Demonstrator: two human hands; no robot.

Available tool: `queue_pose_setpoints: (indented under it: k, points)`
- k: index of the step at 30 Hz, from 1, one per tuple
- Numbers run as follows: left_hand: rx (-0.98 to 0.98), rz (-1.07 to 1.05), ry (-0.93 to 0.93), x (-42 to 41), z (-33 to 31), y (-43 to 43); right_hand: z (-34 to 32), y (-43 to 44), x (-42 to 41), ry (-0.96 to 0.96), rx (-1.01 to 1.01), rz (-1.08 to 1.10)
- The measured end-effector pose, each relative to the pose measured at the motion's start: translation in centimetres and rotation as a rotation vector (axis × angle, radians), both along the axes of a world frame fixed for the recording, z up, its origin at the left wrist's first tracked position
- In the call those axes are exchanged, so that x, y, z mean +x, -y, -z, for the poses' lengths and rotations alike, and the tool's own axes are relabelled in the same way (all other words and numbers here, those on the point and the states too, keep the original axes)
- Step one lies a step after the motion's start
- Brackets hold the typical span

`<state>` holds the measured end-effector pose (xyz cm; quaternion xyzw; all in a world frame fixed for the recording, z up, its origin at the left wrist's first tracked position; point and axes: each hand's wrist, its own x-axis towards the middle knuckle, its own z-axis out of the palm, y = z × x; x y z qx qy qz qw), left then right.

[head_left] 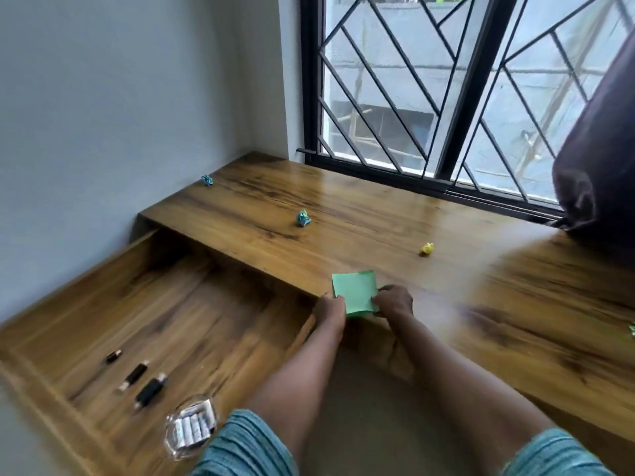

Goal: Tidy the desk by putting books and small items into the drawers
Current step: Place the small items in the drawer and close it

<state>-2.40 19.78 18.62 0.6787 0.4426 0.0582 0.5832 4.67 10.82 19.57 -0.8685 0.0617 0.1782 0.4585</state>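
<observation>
A green pad of sticky notes is held over the front edge of the wooden desk. My left hand pinches its left edge and my right hand pinches its right edge. To the left, the wide drawer stands pulled out. Inside it lie three black cylindrical items and a clear dish with small white pieces. Crumpled paper balls sit on the desk: two blue ones and a yellow one.
A barred window runs along the back of the desk. A dark curtain bundle rests on the desk at the right. A green scrap shows at the right edge. A grey wall stands on the left.
</observation>
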Motion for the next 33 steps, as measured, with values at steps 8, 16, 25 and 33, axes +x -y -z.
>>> queue_pose_setpoints:
  k: [8,16,25,33]
  points:
    - [0.125,0.045,0.015,-12.6,0.6,-10.7,0.6,-9.0,-12.9,-0.005,0.085,-0.148]
    - [0.279,0.073,-0.176,-24.9,1.7,-21.3,3.3,-19.0,-23.4,-0.192,0.108,-0.248]
    - [0.420,-0.040,-0.292,-30.1,3.6,-31.1,6.1,-29.2,-27.3,-0.288,0.092,-0.332]
    - [0.586,0.087,-0.485,-30.3,4.7,-42.3,9.2,-41.4,-27.4,-0.344,0.124,-0.333]
